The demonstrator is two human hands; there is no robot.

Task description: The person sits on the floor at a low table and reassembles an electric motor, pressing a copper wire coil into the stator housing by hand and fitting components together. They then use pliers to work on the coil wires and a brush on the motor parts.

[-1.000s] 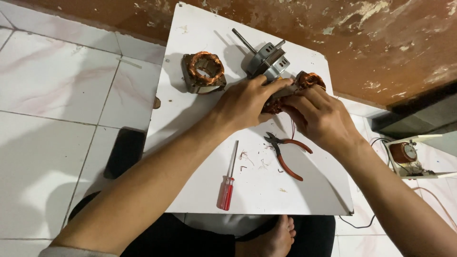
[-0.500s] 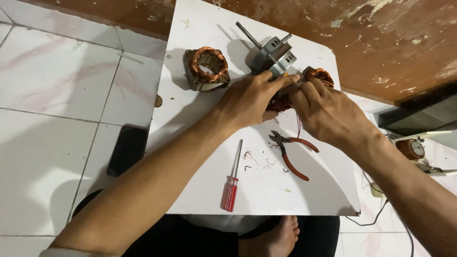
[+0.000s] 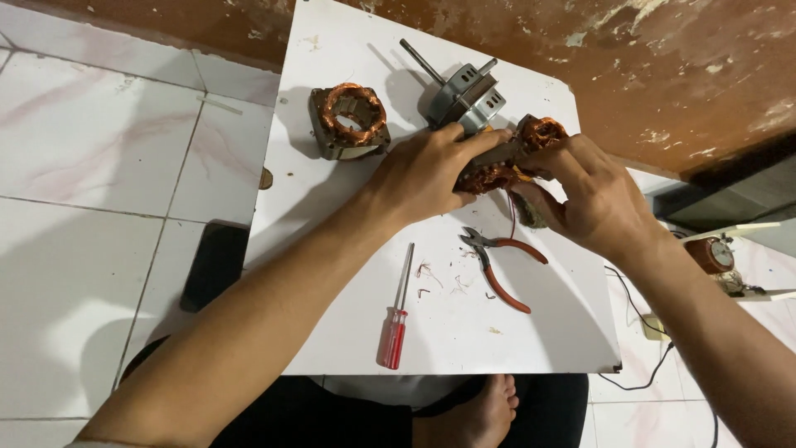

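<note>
Both hands hold a motor stator with copper windings [image 3: 531,141] just above a white board [image 3: 348,224]. My left hand [image 3: 427,170] grips its left side, fingers wrapped over the metal core. From the right, my right hand [image 3: 593,195] pinches the windings, and a thin red wire hangs down between the hands. A second copper-wound stator [image 3: 350,120] lies on the board to the left. Behind the hands stands a grey metal motor housing with a shaft [image 3: 460,87].
Red-handled cutting pliers [image 3: 502,270] and a red-handled screwdriver [image 3: 396,319] lie on the board near small wire scraps. A dark phone [image 3: 214,265] rests on the tiled floor at left. A bare foot [image 3: 481,415] shows below the board. Cables and a small device [image 3: 713,253] lie at right.
The view has shifted slightly. Both hands stay on the stator, with the fingers of my right hand working along the windings.
</note>
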